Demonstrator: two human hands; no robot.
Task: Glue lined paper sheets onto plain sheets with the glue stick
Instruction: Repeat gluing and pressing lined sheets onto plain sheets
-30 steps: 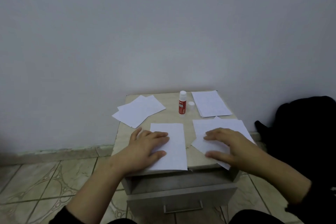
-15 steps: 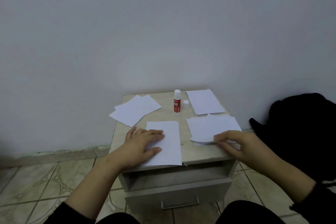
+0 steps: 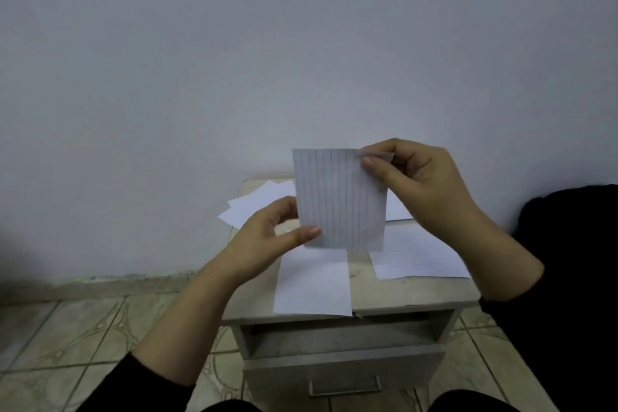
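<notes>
On the worktop (image 3: 418, 294), 1 plain sheet (image 3: 312, 288) lies at the near edge. Above it, the lined sheet (image 3: 341, 201) has just been lifted off the right pile (image 3: 418, 256); left hand (image 3: 267, 241) and right hand (image 3: 418, 177) each pinch a corner. Gluing likely follows; the glue stick is hidden.

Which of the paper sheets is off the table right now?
The lined sheet, pinched by the left hand at its lower corner and the right hand at its top corner. All the other sheets lie flat on the table.

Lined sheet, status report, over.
Both hands, left and right, pinch lined sheet above table. Plain sheet lies below. Glue stick hidden.
</notes>
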